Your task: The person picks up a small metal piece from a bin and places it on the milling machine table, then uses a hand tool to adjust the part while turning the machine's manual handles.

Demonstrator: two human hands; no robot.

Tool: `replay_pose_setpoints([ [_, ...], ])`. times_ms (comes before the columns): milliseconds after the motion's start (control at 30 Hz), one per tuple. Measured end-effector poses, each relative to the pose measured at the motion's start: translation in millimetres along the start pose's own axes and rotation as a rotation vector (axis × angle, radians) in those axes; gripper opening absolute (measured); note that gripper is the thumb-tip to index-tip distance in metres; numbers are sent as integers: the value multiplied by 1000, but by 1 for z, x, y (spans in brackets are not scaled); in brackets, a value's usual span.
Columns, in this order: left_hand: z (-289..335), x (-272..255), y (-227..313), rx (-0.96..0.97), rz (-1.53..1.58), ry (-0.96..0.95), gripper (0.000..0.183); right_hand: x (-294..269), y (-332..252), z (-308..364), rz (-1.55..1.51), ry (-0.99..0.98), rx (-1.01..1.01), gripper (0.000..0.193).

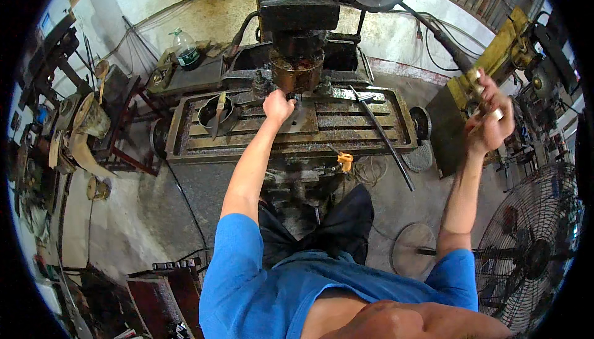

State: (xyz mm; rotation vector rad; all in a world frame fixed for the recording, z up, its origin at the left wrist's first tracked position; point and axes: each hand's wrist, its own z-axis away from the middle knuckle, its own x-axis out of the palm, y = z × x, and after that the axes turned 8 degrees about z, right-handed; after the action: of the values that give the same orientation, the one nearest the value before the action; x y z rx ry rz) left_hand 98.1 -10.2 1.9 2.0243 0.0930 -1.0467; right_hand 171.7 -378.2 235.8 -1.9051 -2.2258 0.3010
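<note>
Just below the round, oily spindle head (297, 72) of a milling machine, my left hand (279, 106) is closed in a fist near a small dark piece. What its fingers hold is hidden. Beneath it lies the slotted machine table (247, 144), strewn with metal chips. Out to the right, my right hand (492, 119) is raised, its fingers curled round the end of a long dark lever (448, 45) that slopes down from the machine head. A pale, ring-like bit shows between those fingers.
On the table's left stands a dark pot (216, 115) with a brush across it. A long metal bar (385, 141) overhangs the front edge at right. A standing fan (535, 252) is close to my right arm. A clear bottle (184, 48) stands at the back left.
</note>
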Motion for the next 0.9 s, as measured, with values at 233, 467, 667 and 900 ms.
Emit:
replay_pose_setpoints([
  [233,1,3,-6,40,-18,21,33,7,-18,-25,-35,-40,36,14],
  [467,0,2,-1,-1,-39,-32,33,2,-5,-1,-53,-21,-30,12],
  [667,1,4,-6,21,-25,33,33,9,-14,-7,38,6,17,10],
  [900,1,3,-5,22,-10,-8,36,3,-19,-29,23,-40,63,14],
])
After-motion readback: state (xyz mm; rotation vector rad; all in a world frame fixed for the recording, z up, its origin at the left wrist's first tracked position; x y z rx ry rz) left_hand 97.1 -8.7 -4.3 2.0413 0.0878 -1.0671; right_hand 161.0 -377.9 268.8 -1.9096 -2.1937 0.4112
